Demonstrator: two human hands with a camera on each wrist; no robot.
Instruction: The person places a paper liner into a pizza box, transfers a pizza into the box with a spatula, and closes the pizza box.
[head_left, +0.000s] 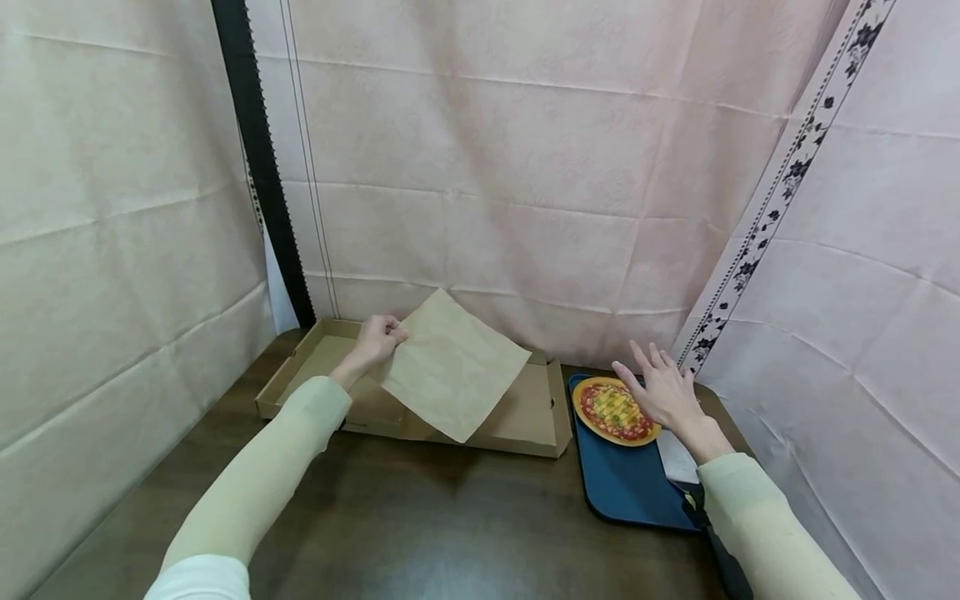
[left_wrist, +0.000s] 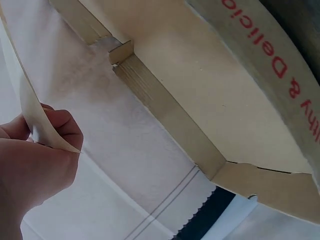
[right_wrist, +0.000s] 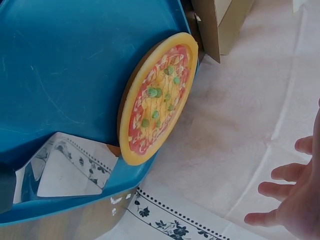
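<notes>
Pinching paper (head_left: 453,367) by its edge, left fingers (left_wrist: 67,123) apart from box walls (left_wrist: 167,114)

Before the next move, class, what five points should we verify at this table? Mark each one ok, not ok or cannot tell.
1. Left hand has a grip on the paper sheet: ok, pinched at its edge.
2. Box open: ok, its inside shows.
3. Paper sheet lying flat in the box: not ok, it is held up, tilted.
4. Right hand free: ok, fingers spread, holding nothing.
5. Server blade clear of the pizza on the blue tray: cannot tell, its tip lies close by the pizza's edge.
</notes>
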